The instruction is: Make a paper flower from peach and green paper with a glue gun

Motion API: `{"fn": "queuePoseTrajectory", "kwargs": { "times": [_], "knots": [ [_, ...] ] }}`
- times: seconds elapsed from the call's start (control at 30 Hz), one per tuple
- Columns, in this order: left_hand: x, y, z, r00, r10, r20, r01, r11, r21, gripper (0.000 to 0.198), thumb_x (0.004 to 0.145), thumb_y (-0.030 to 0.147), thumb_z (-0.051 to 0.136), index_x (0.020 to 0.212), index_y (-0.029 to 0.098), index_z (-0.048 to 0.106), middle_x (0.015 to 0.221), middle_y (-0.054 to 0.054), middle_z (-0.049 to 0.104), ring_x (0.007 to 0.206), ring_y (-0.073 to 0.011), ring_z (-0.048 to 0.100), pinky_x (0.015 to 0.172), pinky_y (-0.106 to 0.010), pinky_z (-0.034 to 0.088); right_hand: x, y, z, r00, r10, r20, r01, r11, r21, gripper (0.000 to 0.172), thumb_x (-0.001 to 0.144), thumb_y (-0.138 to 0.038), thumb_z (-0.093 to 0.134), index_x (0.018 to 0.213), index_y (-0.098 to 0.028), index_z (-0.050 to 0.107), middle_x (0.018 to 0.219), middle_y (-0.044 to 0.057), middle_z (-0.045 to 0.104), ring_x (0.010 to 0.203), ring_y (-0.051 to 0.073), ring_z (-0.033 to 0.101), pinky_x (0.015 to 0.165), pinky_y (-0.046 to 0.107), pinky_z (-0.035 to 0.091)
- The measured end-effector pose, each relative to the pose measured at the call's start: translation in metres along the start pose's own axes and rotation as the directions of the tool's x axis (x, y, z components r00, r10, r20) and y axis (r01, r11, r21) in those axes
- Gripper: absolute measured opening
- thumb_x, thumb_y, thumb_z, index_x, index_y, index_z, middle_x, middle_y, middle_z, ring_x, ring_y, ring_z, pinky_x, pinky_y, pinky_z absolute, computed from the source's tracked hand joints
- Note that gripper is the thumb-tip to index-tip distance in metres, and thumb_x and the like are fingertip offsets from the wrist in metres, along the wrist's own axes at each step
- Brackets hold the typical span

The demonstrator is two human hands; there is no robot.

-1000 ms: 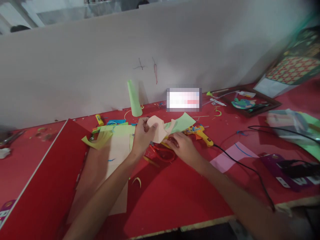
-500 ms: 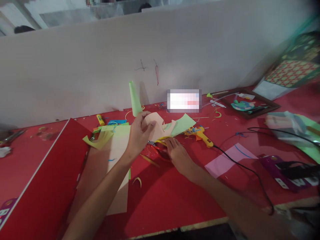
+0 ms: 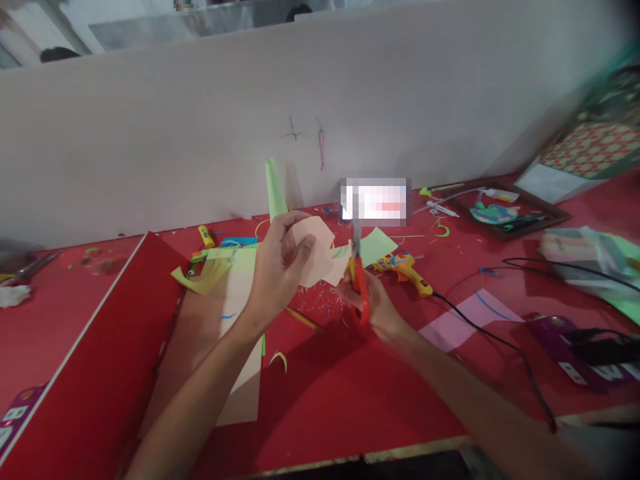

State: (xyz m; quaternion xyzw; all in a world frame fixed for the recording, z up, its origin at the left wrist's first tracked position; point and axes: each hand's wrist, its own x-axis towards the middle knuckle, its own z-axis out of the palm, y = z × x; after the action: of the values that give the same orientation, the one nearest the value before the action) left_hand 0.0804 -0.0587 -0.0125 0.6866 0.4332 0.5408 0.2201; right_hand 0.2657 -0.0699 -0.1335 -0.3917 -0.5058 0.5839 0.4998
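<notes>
My left hand (image 3: 287, 257) pinches a piece of peach paper (image 3: 316, 250) between thumb and fingers, above the red table. To its right, my right hand (image 3: 373, 300) grips scissors (image 3: 361, 287) with red and yellow handles, their blades pointing up and away. A narrow peach strip (image 3: 341, 268) lies between the paper and the scissors; whether it is still joined to the held piece I cannot tell. Behind the scissors lies a light green paper (image 3: 379, 247). Small paper scraps (image 3: 320, 303) litter the table under my hands.
A yellow glue gun (image 3: 413, 275) with a black cord lies to the right, near pink paper (image 3: 470, 321). A rolled green paper (image 3: 277, 190) stands by the partition (image 3: 175, 147). Left are a peach sheet (image 3: 240, 400) and a red board (image 3: 100, 373). A brown tray (image 3: 545, 212) sits far right.
The scissors have come up from lying low beneath the paper to an upright position in my right hand. My left hand keeps hold of the peach paper. The view has shifted slightly.
</notes>
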Motion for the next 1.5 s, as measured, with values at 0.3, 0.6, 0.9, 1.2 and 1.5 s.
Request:
{"fn": "queuePoseTrajectory", "kwargs": {
  "times": [0.3, 0.6, 0.9, 1.2, 1.5],
  "knots": [
    [0.006, -0.019, -0.004, 0.997, -0.045, -0.06, 0.044, 0.999, -0.025, 0.039, 0.095, 0.04, 0.07, 0.129, 0.026, 0.056, 0.1, -0.005, 0.062, 0.088, -0.0175, 0.064, 0.073, -0.029, 0.053, -0.006, -0.005, -0.008, 0.964, -0.006, 0.264, 0.031, 0.995, -0.09, 0.061, 0.085, -0.086, 0.053, 0.087, -0.025, 0.054, 0.071, -0.003, 0.047, 0.058, 0.014, 0.043, 0.054, 0.029, 0.041],
    [0.01, -0.026, -0.012, 0.998, 0.007, -0.061, -0.008, 1.0, -0.012, 0.051, 0.094, 0.04, 0.072, 0.138, 0.032, 0.05, 0.08, 0.001, 0.049, 0.071, -0.0153, 0.056, 0.063, -0.027, 0.047, -0.007, -0.008, -0.006, 0.948, -0.028, 0.317, 0.107, 0.966, -0.237, 0.068, 0.08, -0.09, 0.055, 0.085, -0.022, 0.05, 0.077, -0.001, 0.048, 0.068, 0.014, 0.041, 0.06, 0.028, 0.037],
    [0.007, -0.017, -0.007, 0.999, -0.044, -0.015, 0.044, 0.999, -0.03, 0.048, 0.093, 0.029, 0.071, 0.137, 0.032, 0.051, 0.074, 0.003, 0.042, 0.066, -0.0146, 0.049, 0.063, -0.027, 0.046, -0.005, -0.01, -0.008, 0.945, -0.03, 0.325, 0.136, 0.941, -0.31, 0.071, 0.078, -0.093, 0.052, 0.079, -0.022, 0.047, 0.073, -0.002, 0.046, 0.065, 0.013, 0.037, 0.058, 0.028, 0.031],
    [0.002, -0.017, -0.001, 0.989, -0.151, -0.01, 0.149, 0.985, -0.084, 0.043, 0.094, 0.025, 0.066, 0.135, 0.029, 0.054, 0.074, 0.004, 0.04, 0.06, -0.0122, 0.038, 0.054, -0.025, 0.037, -0.008, -0.021, -0.005, 0.944, -0.036, 0.327, 0.149, 0.933, -0.327, 0.073, 0.08, -0.095, 0.043, 0.076, -0.022, 0.045, 0.069, -0.002, 0.044, 0.063, 0.013, 0.036, 0.055, 0.027, 0.03],
    [0.004, -0.018, 0.002, 0.978, -0.21, 0.004, 0.208, 0.963, -0.174, 0.035, 0.093, 0.028, 0.066, 0.126, 0.028, 0.056, 0.073, 0.003, 0.046, 0.056, -0.0115, 0.041, 0.05, -0.025, 0.035, -0.013, -0.017, -0.002, 0.888, -0.01, 0.461, 0.036, 0.998, -0.047, 0.068, 0.087, -0.089, 0.043, 0.078, -0.022, 0.049, 0.067, -0.003, 0.044, 0.057, 0.012, 0.041, 0.055, 0.028, 0.032]
  ]
}}
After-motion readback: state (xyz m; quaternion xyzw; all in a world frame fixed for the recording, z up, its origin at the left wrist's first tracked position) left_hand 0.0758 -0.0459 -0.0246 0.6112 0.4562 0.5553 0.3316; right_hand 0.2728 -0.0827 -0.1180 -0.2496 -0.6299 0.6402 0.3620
